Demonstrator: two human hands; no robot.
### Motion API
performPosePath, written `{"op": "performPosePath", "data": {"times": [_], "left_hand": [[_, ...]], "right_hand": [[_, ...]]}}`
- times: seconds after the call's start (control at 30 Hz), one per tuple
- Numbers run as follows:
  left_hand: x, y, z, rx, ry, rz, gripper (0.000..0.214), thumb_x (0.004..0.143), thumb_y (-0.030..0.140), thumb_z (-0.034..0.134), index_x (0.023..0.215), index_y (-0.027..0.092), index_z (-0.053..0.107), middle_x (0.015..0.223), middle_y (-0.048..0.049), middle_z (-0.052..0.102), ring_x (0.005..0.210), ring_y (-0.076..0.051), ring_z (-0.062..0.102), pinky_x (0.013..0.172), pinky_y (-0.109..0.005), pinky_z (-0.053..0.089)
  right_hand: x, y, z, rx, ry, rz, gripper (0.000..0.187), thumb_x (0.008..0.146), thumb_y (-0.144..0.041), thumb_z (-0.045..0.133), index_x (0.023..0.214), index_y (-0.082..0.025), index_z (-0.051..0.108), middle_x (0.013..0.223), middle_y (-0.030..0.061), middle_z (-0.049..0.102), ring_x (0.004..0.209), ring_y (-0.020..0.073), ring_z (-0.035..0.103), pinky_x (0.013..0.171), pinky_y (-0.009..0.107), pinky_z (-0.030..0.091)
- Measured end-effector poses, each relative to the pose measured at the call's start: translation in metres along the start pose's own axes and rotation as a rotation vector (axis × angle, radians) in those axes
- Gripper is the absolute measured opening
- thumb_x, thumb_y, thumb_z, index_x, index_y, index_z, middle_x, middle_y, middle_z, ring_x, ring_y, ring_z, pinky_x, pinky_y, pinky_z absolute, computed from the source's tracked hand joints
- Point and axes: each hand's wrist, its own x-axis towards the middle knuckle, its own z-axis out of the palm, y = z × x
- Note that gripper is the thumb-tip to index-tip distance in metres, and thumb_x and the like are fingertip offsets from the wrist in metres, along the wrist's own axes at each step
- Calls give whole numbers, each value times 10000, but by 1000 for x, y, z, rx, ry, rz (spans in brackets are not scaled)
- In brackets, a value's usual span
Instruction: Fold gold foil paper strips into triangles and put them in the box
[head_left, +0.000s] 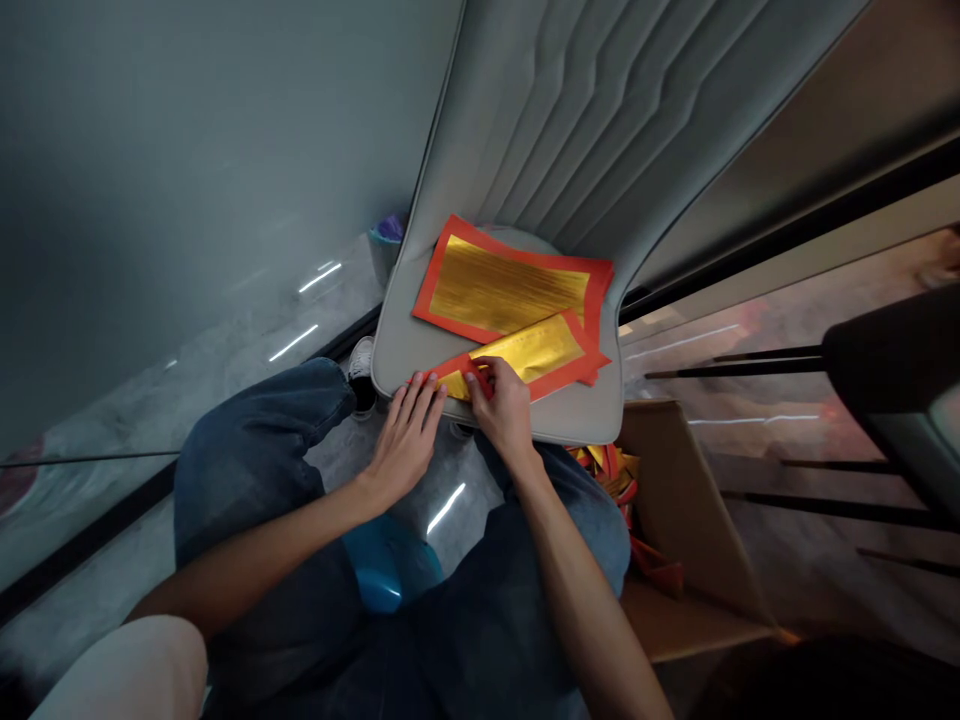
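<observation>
A sheet of red-orange paper with a gold foil middle (536, 352) lies at the front of a grey chair seat (574, 415), partly folded at its left end. My left hand (405, 440) rests on that left end, fingers stretched out flat. My right hand (501, 400) pinches the folded part of the same sheet between thumb and fingers. Behind it on the seat lies a stack of like red and gold sheets (510, 285), partly covered by the sheet in my hands.
An open cardboard box (690, 500) with folded red and gold papers (611, 468) stands right of my knee. A small bin (386, 245) is behind the seat's left side. Blue plastic (394, 565) shows between my legs. Another chair (892, 370) stands at the right.
</observation>
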Motion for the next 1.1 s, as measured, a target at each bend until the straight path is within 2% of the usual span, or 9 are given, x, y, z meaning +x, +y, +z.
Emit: {"op": "performPosePath", "data": {"times": [0.13,0.3,0.5,0.8,1.1], "left_hand": [[1,0,-2,3,-27,-8,808,971,62,507,1733,61,239,1807,-212,220,1703,-368,99,1372,-613,270],[3,-1,-5,-16,-42,-23,831,947,61,529,1730,91,253,1812,-221,191,1702,-355,135,1361,-596,298],[3,0,-8,6,-50,-31,780,970,61,527,1715,81,296,1808,-236,187,1694,-371,178,1354,-591,311],[6,1,-12,38,-85,-36,780,965,83,551,1711,83,322,1815,-208,179,1695,-349,199,1355,-565,322],[8,1,-10,103,-76,-27,714,993,76,509,1695,82,378,1798,-212,234,1679,-358,261,1339,-576,343]], "right_hand": [[0,-1,-1,-43,-10,-53,189,1042,-313,573,1138,-207,697,1003,136,744,918,280,694,851,427,575],[1,-4,-3,-43,-33,-43,188,1031,-288,567,1137,-207,699,1031,144,748,933,292,687,866,444,573],[0,-3,-3,-43,-24,-42,188,1020,-290,583,1132,-199,703,989,128,746,874,265,679,825,405,571],[0,-2,-3,-25,-29,-46,181,1021,-297,607,1128,-190,707,986,122,750,873,258,680,821,399,559],[1,2,-2,-54,-17,-70,197,1020,-254,587,1154,-178,709,989,131,713,904,272,664,852,432,565]]}}
